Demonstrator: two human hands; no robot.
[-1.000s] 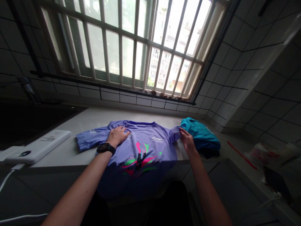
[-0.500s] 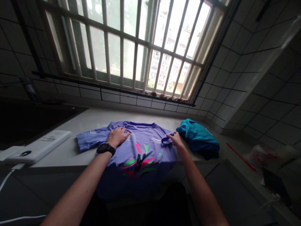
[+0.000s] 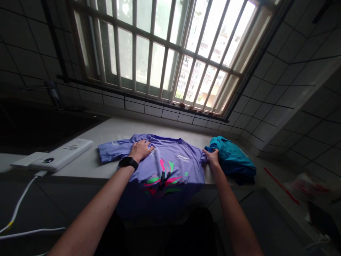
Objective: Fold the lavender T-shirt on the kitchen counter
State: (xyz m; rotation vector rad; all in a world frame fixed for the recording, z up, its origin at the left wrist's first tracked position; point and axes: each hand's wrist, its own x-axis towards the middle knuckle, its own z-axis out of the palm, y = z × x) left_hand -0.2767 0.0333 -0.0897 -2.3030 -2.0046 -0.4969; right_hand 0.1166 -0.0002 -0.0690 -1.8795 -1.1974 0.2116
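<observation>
A purple T-shirt [image 3: 170, 149] with a pink, green and black print lies face up on the white counter, its lower part hanging over the front edge. My left hand [image 3: 141, 149], with a black watch on the wrist, rests flat on the shirt's chest near the left shoulder, fingers stretched. At the shirt's right sleeve, my right hand [image 3: 212, 156] pinches the fabric between thumb and fingers. Just beyond that hand sits a folded teal garment [image 3: 231, 156], which the fingers are close to; whether they touch it I cannot tell.
On the left of the counter [image 3: 117, 124] lies a white power bank [image 3: 62, 154] with a white cable. A dark sink [image 3: 32, 124] with a faucet is farther left. A red strip [image 3: 279, 185] and a plastic bag [image 3: 306, 186] lie at right. A barred window is behind.
My right hand has moved right, drawing the sleeve outward from over the chest, so the white logo now shows fully. My left hand stays on the shirt. The view has shifted slightly.
</observation>
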